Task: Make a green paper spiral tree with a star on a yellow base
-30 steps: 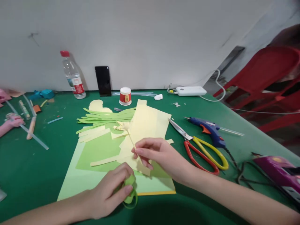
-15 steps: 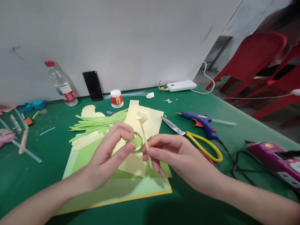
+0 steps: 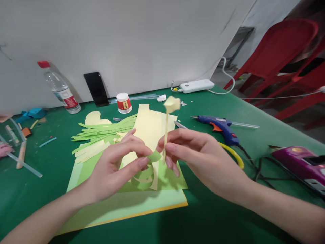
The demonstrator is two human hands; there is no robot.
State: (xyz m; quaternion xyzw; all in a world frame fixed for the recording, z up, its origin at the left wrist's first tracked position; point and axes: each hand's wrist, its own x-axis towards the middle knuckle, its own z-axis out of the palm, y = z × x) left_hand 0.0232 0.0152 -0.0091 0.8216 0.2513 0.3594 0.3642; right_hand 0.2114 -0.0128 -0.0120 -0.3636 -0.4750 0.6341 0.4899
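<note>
Pinched between the thumb and fingers of my left hand [image 3: 119,162] is a curled green paper strip [image 3: 143,178], its loops hanging below the fingertips. My right hand [image 3: 195,154] grips a pale yellow paper flower [image 3: 172,104] by its thin stem, bloom up. The strip's free end reaches close to the stem and my right fingertips; whether it touches them I cannot tell. Beneath both hands lie pale yellow paper sheets [image 3: 149,125] on a stack of green sheets [image 3: 122,211]. Cut green strips [image 3: 106,130] lie behind my left hand.
At the right are a blue glue gun [image 3: 220,127], scissors with a yellow handle [image 3: 237,157], partly hidden, and a purple power strip [image 3: 299,166]. Along the wall stand a bottle [image 3: 63,91], a phone [image 3: 96,88], a paper cup [image 3: 124,103] and a white power bank [image 3: 197,86].
The flower has risen and shifted right in my right hand. The green strip, a tight ring before, now hangs in looser loops, with one end turned toward the stem.
</note>
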